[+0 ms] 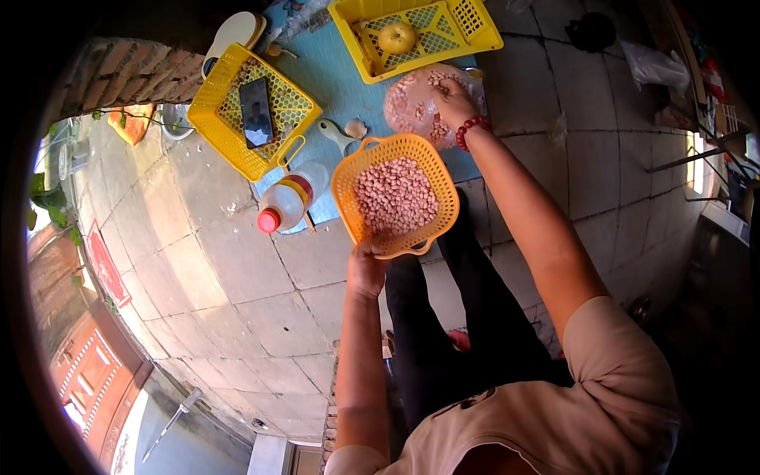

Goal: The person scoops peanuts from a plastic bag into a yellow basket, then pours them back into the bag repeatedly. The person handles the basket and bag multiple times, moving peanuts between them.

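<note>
My left hand (367,270) grips the near left corner of an orange plastic basket (446,222) with a perforated rim and two handles. Shelled pink peanuts (396,196) cover the basket's bottom. Beyond it, a clear plastic bag (404,110) of similar peanuts lies on the blue tabletop (323,77). My right hand (456,102), a red bead bracelet (472,130) at its wrist, reaches onto the bag's peanuts. Its fingertips are partly hidden among them, so whether they pinch any is unclear.
A yellow crate (208,113) at left holds a smartphone (256,113). Another yellow crate (347,44) holds a round yellowish fruit (396,38). A red-capped plastic bottle (285,205) lies by the table's near edge. A pale-handled peeler (335,135) rests beside a garlic bulb (355,129).
</note>
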A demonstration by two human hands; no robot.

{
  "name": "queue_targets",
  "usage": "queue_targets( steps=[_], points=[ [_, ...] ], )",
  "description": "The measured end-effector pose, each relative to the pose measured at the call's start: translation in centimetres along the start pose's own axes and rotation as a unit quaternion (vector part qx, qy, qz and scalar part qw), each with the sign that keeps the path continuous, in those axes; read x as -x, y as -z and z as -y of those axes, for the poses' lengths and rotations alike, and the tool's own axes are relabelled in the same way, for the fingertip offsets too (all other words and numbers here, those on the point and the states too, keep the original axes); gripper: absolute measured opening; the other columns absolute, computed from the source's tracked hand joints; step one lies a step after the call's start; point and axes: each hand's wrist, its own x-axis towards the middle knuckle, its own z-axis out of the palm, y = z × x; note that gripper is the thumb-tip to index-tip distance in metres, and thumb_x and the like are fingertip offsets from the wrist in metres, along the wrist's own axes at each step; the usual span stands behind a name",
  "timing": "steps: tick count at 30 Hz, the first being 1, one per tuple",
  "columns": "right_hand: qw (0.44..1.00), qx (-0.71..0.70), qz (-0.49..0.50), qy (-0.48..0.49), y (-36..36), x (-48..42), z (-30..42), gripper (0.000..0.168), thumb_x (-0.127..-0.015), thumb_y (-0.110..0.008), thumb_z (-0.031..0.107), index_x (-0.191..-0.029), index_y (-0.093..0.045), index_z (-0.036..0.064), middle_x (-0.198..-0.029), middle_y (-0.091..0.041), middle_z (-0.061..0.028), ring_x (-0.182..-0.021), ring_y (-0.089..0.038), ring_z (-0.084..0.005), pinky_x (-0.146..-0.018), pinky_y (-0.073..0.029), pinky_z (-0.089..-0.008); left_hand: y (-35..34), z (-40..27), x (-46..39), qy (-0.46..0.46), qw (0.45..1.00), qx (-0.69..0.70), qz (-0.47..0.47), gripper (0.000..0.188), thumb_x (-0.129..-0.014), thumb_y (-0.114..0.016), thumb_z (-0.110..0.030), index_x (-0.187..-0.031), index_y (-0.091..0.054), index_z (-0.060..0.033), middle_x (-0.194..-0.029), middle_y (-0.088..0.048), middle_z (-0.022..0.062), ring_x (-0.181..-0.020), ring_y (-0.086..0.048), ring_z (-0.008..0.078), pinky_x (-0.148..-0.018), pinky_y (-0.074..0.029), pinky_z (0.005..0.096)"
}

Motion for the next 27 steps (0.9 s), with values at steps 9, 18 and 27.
queue_targets(
  steps=[9, 18, 27],
  points=[
    [0.965, 0.015, -0.074, 0.25, 2.2, 3.0, -2.7, 0.028, -0.086, -0.061, 0.009, -0.114, -0.061, 0.004, -0.109, -0.062, -0.0156, -0.095, -0.064, -0.0262, -0.085, -0.051, -0.0352, 0.9, 0.6, -1.3, -0.011, 1.0, -0.008, 0.0, 0.057, -0.073, -0.047, -0.004, -0.129, -0.046, 0.0068, -0.126, -0.057, 0.0164, -0.118, -0.055, 0.033, -0.103, -0.044, 0.0465],
    [0.903, 0.095, 0.15, 0.39, -4.5, 11.7, -2.7, 0.03, -0.088, -0.064, 0.014, -0.118, -0.06, 0.008, -0.121, -0.056, -0.0131, -0.119, -0.05, -0.0335, -0.102, -0.04, -0.0431, -0.9, 0.0, -0.5, -0.015, 0.998, -0.06, -0.026, 0.061, -0.071, -0.045, 0.003, -0.132, -0.044, 0.0003, -0.119, -0.059, 0.0137, -0.113, -0.058, 0.0314, -0.095, -0.049, 0.0437],
    [0.812, 0.217, 0.246, 0.482, -5.3, 12.9, -5.2, 0.035, -0.072, -0.073, 0.016, -0.105, -0.065, 0.01, -0.112, -0.056, -0.0089, -0.112, -0.052, -0.0301, -0.097, -0.043, -0.0407, -2.2, -0.3, 0.2, -0.054, 0.997, -0.049, -0.001, 0.075, -0.07, -0.043, 0.005, -0.143, -0.032, -0.0087, -0.13, -0.051, 0.0129, -0.113, -0.057, 0.0311, -0.091, -0.052, 0.0428]
  ],
)
